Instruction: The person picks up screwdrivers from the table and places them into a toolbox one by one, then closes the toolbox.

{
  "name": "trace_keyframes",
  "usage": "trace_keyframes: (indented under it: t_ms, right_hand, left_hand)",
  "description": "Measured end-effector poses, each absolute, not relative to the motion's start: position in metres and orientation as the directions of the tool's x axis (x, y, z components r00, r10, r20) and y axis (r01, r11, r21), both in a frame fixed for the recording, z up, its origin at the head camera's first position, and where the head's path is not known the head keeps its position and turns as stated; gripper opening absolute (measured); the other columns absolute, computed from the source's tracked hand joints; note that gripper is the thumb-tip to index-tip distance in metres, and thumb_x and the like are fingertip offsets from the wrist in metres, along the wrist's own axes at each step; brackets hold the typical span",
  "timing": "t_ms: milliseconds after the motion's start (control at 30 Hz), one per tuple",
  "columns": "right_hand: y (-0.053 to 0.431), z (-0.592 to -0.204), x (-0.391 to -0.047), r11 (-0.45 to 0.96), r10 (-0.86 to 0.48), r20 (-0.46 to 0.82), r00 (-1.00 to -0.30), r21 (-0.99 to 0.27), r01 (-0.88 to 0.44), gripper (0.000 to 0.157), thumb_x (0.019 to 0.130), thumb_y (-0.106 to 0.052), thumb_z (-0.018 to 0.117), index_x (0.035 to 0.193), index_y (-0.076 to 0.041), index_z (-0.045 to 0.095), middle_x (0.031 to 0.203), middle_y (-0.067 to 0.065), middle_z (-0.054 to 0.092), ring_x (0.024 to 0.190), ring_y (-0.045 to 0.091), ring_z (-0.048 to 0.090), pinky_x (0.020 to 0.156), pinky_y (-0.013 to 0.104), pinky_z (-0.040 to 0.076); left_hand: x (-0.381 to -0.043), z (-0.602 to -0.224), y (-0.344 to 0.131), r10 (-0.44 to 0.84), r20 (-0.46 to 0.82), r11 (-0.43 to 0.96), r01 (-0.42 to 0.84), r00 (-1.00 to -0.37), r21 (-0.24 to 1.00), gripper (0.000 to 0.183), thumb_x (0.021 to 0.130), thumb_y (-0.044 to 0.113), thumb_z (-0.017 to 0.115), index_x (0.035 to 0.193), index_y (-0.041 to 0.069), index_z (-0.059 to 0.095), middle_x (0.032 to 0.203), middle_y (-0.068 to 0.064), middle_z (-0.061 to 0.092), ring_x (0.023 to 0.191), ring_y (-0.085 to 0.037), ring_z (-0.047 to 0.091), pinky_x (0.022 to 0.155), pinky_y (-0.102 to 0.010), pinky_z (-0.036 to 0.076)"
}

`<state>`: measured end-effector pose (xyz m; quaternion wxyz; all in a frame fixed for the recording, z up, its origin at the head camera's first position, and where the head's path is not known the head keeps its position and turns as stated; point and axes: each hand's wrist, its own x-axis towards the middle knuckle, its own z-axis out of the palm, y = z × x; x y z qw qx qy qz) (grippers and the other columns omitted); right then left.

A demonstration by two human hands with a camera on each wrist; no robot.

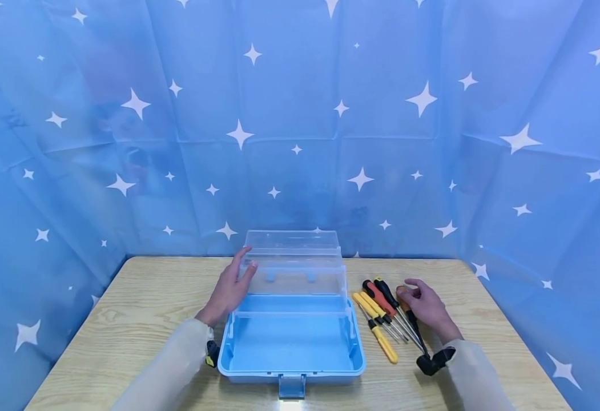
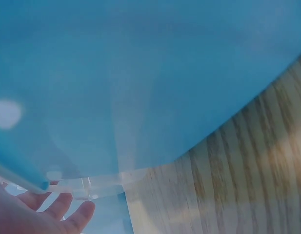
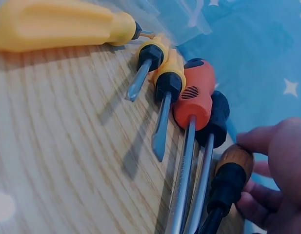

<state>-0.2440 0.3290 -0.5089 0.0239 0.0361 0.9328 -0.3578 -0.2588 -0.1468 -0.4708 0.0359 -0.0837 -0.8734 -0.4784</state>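
Observation:
A blue toolbox (image 1: pixel 292 348) stands with its clear lid (image 1: pixel 294 279) raised at the back and its inside bare. At the lid's left edge is my left hand (image 1: pixel 230 288), thumb and fingers spread apart and touching the clear plastic. Right of the box, my right hand (image 1: pixel 425 305) pinches the brown end of a brown-and-black screwdriver (image 3: pixel 230 180). Beside it lie a black screwdriver (image 3: pixel 214 117) and a red one, the red screwdriver (image 3: pixel 195 92), then several yellow-handled screwdrivers (image 3: pixel 67 24). The left wrist view shows mostly the box's blue side, with fingertips (image 2: pixel 82 214) at the lower left.
A light wood table (image 1: pixel 156 302) carries everything. Behind it and at both sides hangs a blue curtain (image 1: pixel 300 114) with white stars. The box's front latch (image 1: pixel 292 386) hangs down near the table's front.

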Motion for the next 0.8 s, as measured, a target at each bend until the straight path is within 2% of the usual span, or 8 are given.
trace_keyframes:
  t_ms: [267, 500, 700, 800]
  right_hand:
    - [0.3292, -0.5056, -0.2428, 0.723, 0.059, -0.082, -0.995, -0.684, 0.099, 0.058, 0.103, -0.040, 0.052, 0.139, 0.006, 0.048, 0.117, 0.025, 0.061, 0.100, 0.032, 0.061, 0.082, 0.047, 0.053]
    - [0.3295, -0.5065, -0.2437, 0.699, 0.077, -0.086, -0.993, -0.705, 0.115, 0.052, 0.104, -0.036, 0.051, 0.135, 0.005, 0.054, 0.117, 0.021, 0.063, 0.101, 0.030, 0.062, 0.079, 0.040, 0.053]
    - [0.3285, -0.5030, -0.2400, 0.663, 0.081, -0.108, -0.991, -0.736, 0.134, 0.053, 0.105, -0.035, 0.048, 0.138, 0.006, 0.051, 0.125, 0.025, 0.060, 0.107, 0.032, 0.061, 0.080, 0.038, 0.054]
    - [0.3286, -0.5016, -0.2386, 0.650, 0.084, -0.116, -0.990, -0.746, 0.142, 0.053, 0.105, -0.036, 0.047, 0.139, 0.006, 0.050, 0.126, 0.026, 0.060, 0.104, 0.029, 0.062, 0.075, 0.032, 0.053]
  left_hand:
    - [-0.2575, -0.4687, -0.1465, 0.116, 0.144, 0.534, 0.184, -0.983, 0.825, 0.063, 0.100, 0.062, 0.037, 0.154, 0.032, 0.027, 0.160, -0.010, 0.031, 0.145, -0.039, 0.031, 0.113, -0.064, 0.029]
    - [-0.2581, -0.4682, -0.1459, 0.106, 0.152, 0.544, 0.185, -0.983, 0.818, 0.064, 0.100, 0.063, 0.037, 0.154, 0.031, 0.028, 0.159, -0.011, 0.034, 0.144, -0.039, 0.033, 0.113, -0.063, 0.030]
    - [-0.2582, -0.4654, -0.1476, 0.104, 0.124, 0.550, 0.161, -0.987, 0.819, 0.064, 0.099, 0.064, 0.038, 0.154, 0.034, 0.026, 0.159, -0.010, 0.033, 0.144, -0.039, 0.034, 0.111, -0.064, 0.031]
    - [-0.2590, -0.4644, -0.1475, 0.096, 0.121, 0.540, 0.153, -0.988, 0.827, 0.062, 0.100, 0.061, 0.041, 0.153, 0.033, 0.027, 0.159, -0.012, 0.034, 0.144, -0.040, 0.034, 0.110, -0.064, 0.032]
